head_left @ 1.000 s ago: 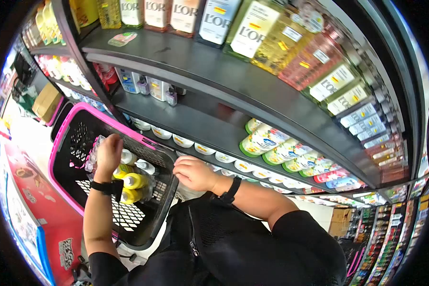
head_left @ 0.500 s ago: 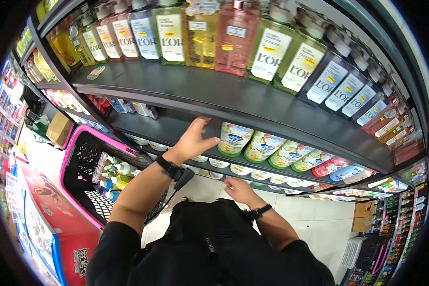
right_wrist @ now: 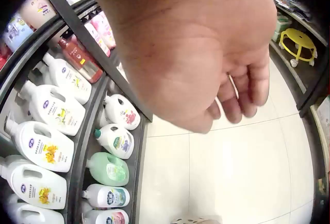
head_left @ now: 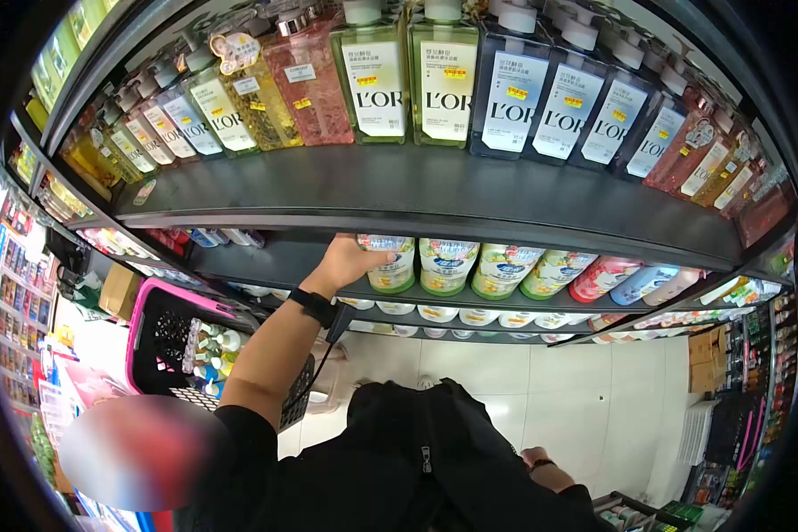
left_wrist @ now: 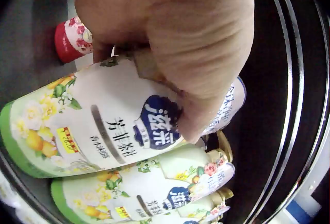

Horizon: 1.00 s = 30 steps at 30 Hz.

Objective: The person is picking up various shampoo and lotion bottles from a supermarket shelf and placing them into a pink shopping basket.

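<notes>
My left hand (head_left: 346, 263) is at the middle shelf, gripping the leftmost body wash bottle (left_wrist: 98, 123). This bottle is white with a green base, lemon and flower print and a dark blue label. In the left wrist view my thumb lies across its front near the label, and the other fingers pass behind it, partly hidden. A matching bottle (head_left: 448, 268) stands right beside it in the same row. Low at my side hangs my right hand (right_wrist: 201, 64), its fingers loosely curled around nothing.
Above, a shelf (head_left: 328, 191) carries large pump bottles (head_left: 444, 89). A black and pink basket (head_left: 137, 341) holding several bottles stands at left. White jugs (right_wrist: 46, 152) line the lower shelves; a yellow stool (right_wrist: 300, 38) stands across the aisle.
My left hand went from the basket to the shelf and now grips the leftmost body wash bottle. My right hand left the basket rim and dropped to my side. The view shifted right.
</notes>
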### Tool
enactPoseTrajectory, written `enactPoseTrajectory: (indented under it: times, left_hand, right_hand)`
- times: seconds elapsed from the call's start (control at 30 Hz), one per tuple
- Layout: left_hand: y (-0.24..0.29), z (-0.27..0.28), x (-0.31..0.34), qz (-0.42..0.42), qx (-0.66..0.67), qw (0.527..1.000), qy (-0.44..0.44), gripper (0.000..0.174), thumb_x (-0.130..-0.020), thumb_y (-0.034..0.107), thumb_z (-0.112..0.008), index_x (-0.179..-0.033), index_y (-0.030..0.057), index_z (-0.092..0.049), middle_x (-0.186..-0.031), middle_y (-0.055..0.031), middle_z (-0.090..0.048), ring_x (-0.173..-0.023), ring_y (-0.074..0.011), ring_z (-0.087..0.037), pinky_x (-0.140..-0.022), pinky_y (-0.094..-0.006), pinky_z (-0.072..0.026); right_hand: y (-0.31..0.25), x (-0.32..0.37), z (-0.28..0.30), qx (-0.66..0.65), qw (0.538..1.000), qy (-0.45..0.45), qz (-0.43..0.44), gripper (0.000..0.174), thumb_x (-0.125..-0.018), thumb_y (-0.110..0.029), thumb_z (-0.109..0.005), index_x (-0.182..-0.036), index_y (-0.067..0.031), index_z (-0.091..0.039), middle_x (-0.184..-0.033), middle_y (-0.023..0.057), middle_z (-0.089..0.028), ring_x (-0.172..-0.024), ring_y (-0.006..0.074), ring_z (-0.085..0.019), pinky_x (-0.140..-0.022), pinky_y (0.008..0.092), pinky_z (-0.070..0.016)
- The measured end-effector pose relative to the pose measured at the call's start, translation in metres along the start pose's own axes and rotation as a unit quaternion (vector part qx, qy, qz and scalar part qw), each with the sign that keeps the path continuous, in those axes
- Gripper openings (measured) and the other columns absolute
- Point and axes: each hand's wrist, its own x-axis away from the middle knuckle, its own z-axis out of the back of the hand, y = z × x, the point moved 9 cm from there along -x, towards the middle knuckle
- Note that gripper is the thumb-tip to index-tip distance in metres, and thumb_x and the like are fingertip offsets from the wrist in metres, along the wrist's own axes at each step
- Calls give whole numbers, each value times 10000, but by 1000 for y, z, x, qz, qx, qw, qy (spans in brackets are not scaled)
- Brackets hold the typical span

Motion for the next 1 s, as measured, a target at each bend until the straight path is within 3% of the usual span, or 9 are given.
enactPoseTrajectory:
  times: [0.1,0.23,0.3,0.37,0.5,0.63,0.77,0.87,1.0]
  left_hand:
    - [-9,2,13,6,28,997,79,616,-749,71,-825,-1279,-20,-524,-1158,-104,-664,-1052,-173,-624,-934,-324,-500]
    - [-9,15,26,-52,-13,984,172,778,-731,104,-845,-1353,-43,-400,-1209,-136,-622,-1088,-198,-614,-940,-327,-501]
    - [-8,26,44,1,9,975,221,764,-731,112,-843,-1338,-57,-410,-1207,-141,-616,-1086,-196,-614,-940,-331,-501]
    - [-14,37,64,36,93,964,245,735,-736,110,-833,-1320,-69,-424,-1188,-142,-620,-1069,-194,-620,-935,-338,-504]
    - [-3,44,117,56,299,924,231,525,-790,72,-758,-1240,-45,-513,-1079,-104,-661,-983,-194,-656,-899,-360,-528]
    - [25,43,167,36,391,887,243,403,-808,66,-733,-1174,-10,-581,-1058,-96,-688,-961,-204,-673,-884,-357,-540]
    - [37,56,203,19,312,916,252,639,-755,98,-807,-1292,-31,-486,-1135,-107,-648,-1029,-199,-641,-941,-361,-507]
    - [58,69,240,71,91,941,319,899,-669,231,-897,-1358,-44,-389,-1188,-134,-605,-1113,-235,-603,-956,-365,-488]
    - [117,104,281,43,-87,950,298,915,-645,272,-906,-1354,-23,-408,-1245,-198,-565,-1164,-306,-575,-1007,-389,-454]
  right_hand:
    - [-3,27,-3,-247,965,-4,-82,228,-922,-224,-588,-936,-13,-672,-827,97,-713,-711,216,-692,-591,397,-516]
    - [-53,14,55,-231,964,-3,-135,295,-920,-256,-586,-787,-13,-686,-762,122,-708,-666,252,-678,-608,412,-522]
    - [-22,-103,39,-232,972,7,-28,343,-907,-281,-588,-716,-8,-674,-710,146,-690,-647,276,-665,-631,415,-526]
    - [-74,-106,123,-257,961,100,29,290,-934,-256,-609,-786,-11,-652,-630,74,-591,-548,200,-562,-505,333,-467]
    - [-232,-47,250,-314,922,139,178,328,-884,-300,-685,-1042,-15,-649,-832,82,-670,-750,200,-644,-647,349,-513]
    - [-423,53,309,-353,853,-33,383,509,-878,-155,-724,-1315,-46,-487,-1108,69,-610,-1026,174,-589,-864,316,-494]
    - [-580,170,328,-214,776,-65,590,834,-802,-83,-786,-1476,-75,-294,-1310,132,-538,-1238,216,-518,-1011,355,-447]
    - [-655,233,321,-127,755,3,644,939,-721,-111,-860,-1469,-59,-294,-1361,148,-511,-1270,248,-509,-1033,382,-440]
    - [-718,268,290,-195,722,-51,662,1042,-616,-89,-923,-1453,-36,-306,-1366,130,-501,-1256,234,-519,-1044,385,-439]
